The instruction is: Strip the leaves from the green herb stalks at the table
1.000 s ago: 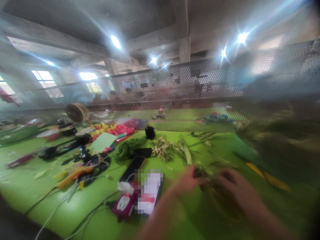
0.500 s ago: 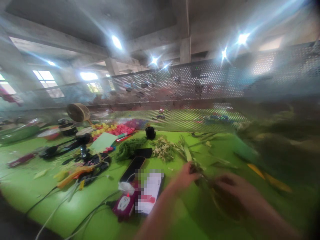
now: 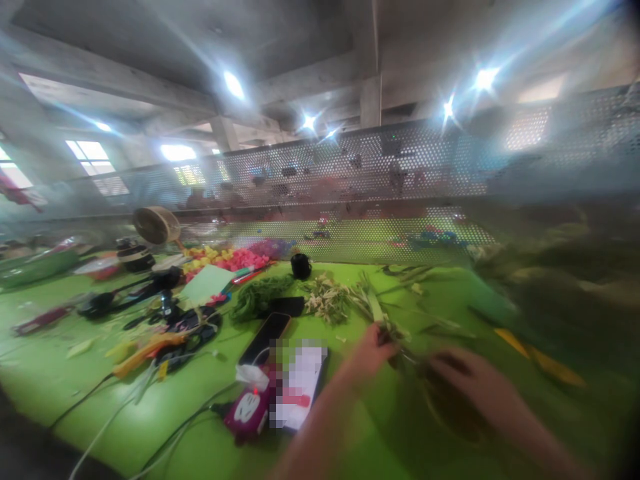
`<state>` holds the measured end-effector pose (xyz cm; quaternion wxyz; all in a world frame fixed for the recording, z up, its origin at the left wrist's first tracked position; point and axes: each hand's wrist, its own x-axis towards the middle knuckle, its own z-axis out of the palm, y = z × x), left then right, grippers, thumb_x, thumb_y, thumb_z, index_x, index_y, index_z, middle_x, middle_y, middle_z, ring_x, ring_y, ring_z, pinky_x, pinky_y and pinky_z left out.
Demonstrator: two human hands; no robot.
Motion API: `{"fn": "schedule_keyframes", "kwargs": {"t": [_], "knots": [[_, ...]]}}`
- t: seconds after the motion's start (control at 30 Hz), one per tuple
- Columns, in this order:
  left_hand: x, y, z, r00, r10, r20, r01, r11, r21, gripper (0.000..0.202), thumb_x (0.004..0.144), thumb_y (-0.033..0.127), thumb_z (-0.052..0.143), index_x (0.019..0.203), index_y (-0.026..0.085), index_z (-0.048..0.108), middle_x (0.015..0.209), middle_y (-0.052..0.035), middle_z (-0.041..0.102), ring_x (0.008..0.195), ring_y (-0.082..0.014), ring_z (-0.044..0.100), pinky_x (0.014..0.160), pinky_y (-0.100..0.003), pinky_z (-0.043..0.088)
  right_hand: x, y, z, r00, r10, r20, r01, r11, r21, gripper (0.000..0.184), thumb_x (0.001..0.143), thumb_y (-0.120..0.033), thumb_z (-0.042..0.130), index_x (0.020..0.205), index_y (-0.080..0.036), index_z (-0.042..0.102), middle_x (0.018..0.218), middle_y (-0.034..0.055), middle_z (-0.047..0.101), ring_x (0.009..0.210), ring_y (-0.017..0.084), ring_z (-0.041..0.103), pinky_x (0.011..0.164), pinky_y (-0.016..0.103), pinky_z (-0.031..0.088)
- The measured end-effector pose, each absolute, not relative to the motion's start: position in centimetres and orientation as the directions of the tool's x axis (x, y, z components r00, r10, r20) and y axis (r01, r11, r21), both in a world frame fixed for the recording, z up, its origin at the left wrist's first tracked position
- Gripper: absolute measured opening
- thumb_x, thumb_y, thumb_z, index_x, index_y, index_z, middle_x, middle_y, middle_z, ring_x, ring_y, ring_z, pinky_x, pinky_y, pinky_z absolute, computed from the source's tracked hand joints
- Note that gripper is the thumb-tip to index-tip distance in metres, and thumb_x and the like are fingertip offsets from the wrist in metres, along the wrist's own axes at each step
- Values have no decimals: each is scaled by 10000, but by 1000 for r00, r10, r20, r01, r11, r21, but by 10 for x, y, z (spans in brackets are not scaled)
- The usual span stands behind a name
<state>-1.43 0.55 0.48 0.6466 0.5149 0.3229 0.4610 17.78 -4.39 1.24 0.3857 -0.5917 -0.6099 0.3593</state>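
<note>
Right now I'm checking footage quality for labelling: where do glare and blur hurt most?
Head view, top: ceiling lights flare into streaks; head view, right side: the right hand is blurred, and the greenish heap dim and smeared; head view, centre: the left hand is somewhat clearer.

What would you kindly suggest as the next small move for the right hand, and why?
I would probably bring the right hand in beside the left hand to help steady the plant bundle: only the left clearly grips it, while the right hand is apart from the left, and blur hides whether it holds anything.
</note>
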Motion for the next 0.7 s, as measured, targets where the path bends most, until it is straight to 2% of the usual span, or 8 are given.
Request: {"fn": "schedule_keyframes", "kwargs": {"t": [0.1,0.2,0.37,0.43,0.57,0.7], "knots": [[-13,7,1,382,922,69,-276,42,960,373,600,350,792,837,145,591,783,-32,603,732,-152,539,666,-263,438,177,-43,9,-45,985,168,509,167,-844,240,731,-453,625,813,-252,725,910,36,711,839,235,626,767,324,472],[-14,8,-4,386,920,64,-257,41,965,353,621,339,779,845,140,592,821,-42,609,763,-157,550,684,-264,438,177,-43,4,-59,976,209,545,207,-813,223,739,-433,619,826,-257,724,983,44,691,913,242,613,788,320,470],[-14,9,-5,386,922,30,-236,67,969,389,609,345,786,867,134,586,844,-44,617,763,-154,555,686,-267,442,176,-45,0,-55,994,93,586,108,-803,213,778,-419,542,807,-264,684,804,8,702,736,202,620,661,294,467],[-13,9,-3,372,927,44,-269,62,961,392,594,344,797,844,135,581,841,-41,621,769,-153,559,702,-267,446,173,-46,0,-62,998,25,536,55,-842,233,795,-427,509,815,-253,663,776,4,696,706,190,615,637,288,463],[-12,10,-3,338,938,73,-298,32,954,377,589,335,806,817,135,581,828,-41,629,798,-160,570,744,-272,446,166,-47,2,-116,991,-69,414,-14,-910,254,755,-465,547,794,-230,635,744,11,672,683,183,607,619,293,465],[-10,10,-6,323,945,53,-287,44,957,386,585,333,808,823,139,575,829,-40,628,802,-166,569,732,-277,445,170,-45,1,-113,988,-108,384,-57,-922,272,735,-474,570,811,-221,639,725,17,660,668,180,601,604,293,461]]}}
